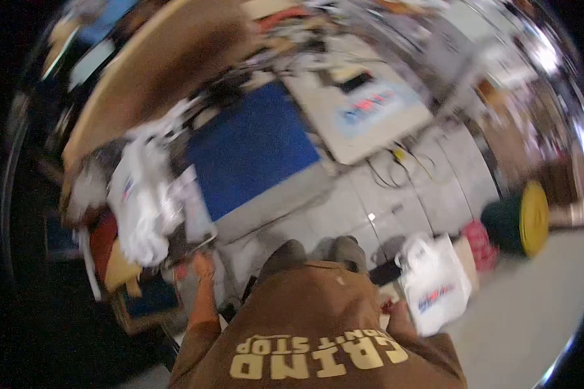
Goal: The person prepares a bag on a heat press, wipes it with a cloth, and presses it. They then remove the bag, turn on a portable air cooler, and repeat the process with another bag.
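Observation:
My left hand (203, 266) is low at the left, beside a cluttered pile and just below the edge of a clear plastic item; its fingers are blurred. A white plastic bag (143, 194) lies on that pile above it. My right hand (399, 314) is at the lower right, mostly hidden behind a white bag with red and blue print (438, 285); whether it holds the bag cannot be made out. Ahead lies a flat blue surface (253, 149), next to a pale board with a printed logo (370, 117).
A dark green cylinder with a yellow end (534, 219) stands at the right beside a pink item (479, 245). Cables (392, 175) lie on the tiled floor (344, 207). A curved brown panel (156, 71) rises at the upper left.

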`<state>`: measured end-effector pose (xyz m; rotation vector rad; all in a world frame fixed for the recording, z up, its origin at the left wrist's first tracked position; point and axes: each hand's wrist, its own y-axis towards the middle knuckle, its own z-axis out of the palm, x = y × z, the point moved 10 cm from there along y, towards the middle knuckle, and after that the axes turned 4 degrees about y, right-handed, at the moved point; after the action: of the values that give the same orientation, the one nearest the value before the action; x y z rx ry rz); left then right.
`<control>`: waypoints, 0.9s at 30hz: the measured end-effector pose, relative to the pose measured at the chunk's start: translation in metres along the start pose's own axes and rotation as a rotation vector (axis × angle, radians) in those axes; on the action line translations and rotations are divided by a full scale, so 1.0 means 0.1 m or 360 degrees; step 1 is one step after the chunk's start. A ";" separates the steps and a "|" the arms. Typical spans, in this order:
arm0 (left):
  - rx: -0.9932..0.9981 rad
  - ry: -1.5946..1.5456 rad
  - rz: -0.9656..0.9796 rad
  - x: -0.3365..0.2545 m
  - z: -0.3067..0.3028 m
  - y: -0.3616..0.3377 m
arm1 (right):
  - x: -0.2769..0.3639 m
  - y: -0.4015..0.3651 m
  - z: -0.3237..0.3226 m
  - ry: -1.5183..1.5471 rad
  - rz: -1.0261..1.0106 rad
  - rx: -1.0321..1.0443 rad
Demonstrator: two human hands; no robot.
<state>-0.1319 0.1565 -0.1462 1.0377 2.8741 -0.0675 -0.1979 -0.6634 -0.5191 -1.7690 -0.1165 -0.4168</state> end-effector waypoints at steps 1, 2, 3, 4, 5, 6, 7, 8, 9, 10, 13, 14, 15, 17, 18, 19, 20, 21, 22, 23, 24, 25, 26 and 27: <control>0.0078 -0.0030 0.0088 -0.01 0.05 0.00 | 0.13 -0.07 0.12 -0.0175 -0.0024 0.0087; -0.0056 -0.0009 -0.0030 -0.15 -0.18 -0.02 | 0.23 -0.08 0.22 -0.0328 -0.0062 0.0167; -0.0282 -0.0180 0.0049 -0.39 -0.55 -0.06 | 0.47 -0.11 0.35 -0.0473 -0.0101 0.0239; -0.0509 -0.0337 0.0161 -0.53 -0.89 -0.01 | 0.64 -0.15 0.49 -0.0577 -0.0126 0.0297; -0.0615 -0.0388 0.0244 -0.48 -1.02 0.16 | 0.88 -0.19 0.63 -0.0674 -0.0161 0.0349; -0.0714 -0.0438 0.0345 -0.45 -1.14 0.34 | 1.14 -0.23 0.76 -0.0755 -0.0198 0.0391; -0.0964 -0.0355 0.0364 -0.44 -1.47 0.49 | 1.41 -0.29 0.89 -0.0840 -0.0229 0.0428; -0.1207 -0.0269 0.0392 -0.44 -1.79 0.63 | 1.68 -0.36 1.01 -0.0921 -0.0259 0.0456; -0.1082 -0.0159 0.0104 -0.39 -2.06 0.84 | 1.98 -0.46 1.15 -0.1006 -0.0279 0.0491; -0.1254 -0.0084 0.0024 -0.26 -2.26 1.00 | 2.28 -0.57 1.30 -0.1104 -0.0296 0.0532; -0.0861 0.0288 -0.0357 0.57 -1.70 1.80 | 3.06 -1.19 1.89 -0.1405 -0.0379 0.0658; -0.0493 0.0136 -0.0307 0.67 -1.60 1.96 | 3.25 -1.52 2.12 -0.1559 -0.0440 0.0710; -0.0507 0.0116 -0.0322 0.68 -1.72 1.97 | 3.40 -1.75 2.31 -0.1571 -0.0466 0.0704; -0.0339 0.0200 -0.0360 0.61 -1.75 1.95 | 3.46 -2.33 2.83 -0.1790 -0.0555 0.1053; -0.0698 0.0180 -0.0216 0.61 -1.87 1.89 | 3.45 -2.92 3.09 -0.1898 -0.0465 0.1097; -0.0694 0.0170 -0.0219 0.67 -1.92 1.88 | 3.46 -3.19 3.29 -0.1903 -0.0466 0.1086; -0.0619 -0.0160 -0.0181 0.74 -2.00 1.86 | 3.34 -3.52 3.57 -0.1988 -0.0500 0.1417; -0.0546 -0.0489 -0.0146 0.82 -2.07 1.86 | 3.24 -3.88 3.85 -0.2066 -0.0533 0.1756; -0.0598 -0.0662 -0.0104 0.91 -2.17 1.87 | 3.22 -4.24 4.12 -0.2108 -0.0608 0.1905; -0.0569 -0.0814 -0.0123 1.03 -2.21 1.91 | 3.19 -4.57 4.40 -0.2140 -0.0685 0.2057; -0.0649 -0.0798 -0.0147 1.22 -2.30 1.94 | 3.20 -4.71 4.69 -0.2164 -0.0839 0.2097; -0.0732 -0.0785 -0.0171 1.35 -2.38 1.97 | 3.21 -4.85 4.97 -0.2186 -0.0998 0.2131; -0.1145 -0.0664 -0.0055 1.26 -2.72 1.82 | 3.24 -5.08 5.27 -0.2052 -0.1106 0.2116; -0.1548 -0.0529 0.0064 1.09 -3.12 1.55 | 3.24 -5.32 5.56 -0.1915 -0.1205 0.2099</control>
<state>-0.1366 0.3667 0.1522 0.7531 2.1165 0.9468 0.0637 -0.0474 -0.0197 -0.3714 -1.5428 0.2704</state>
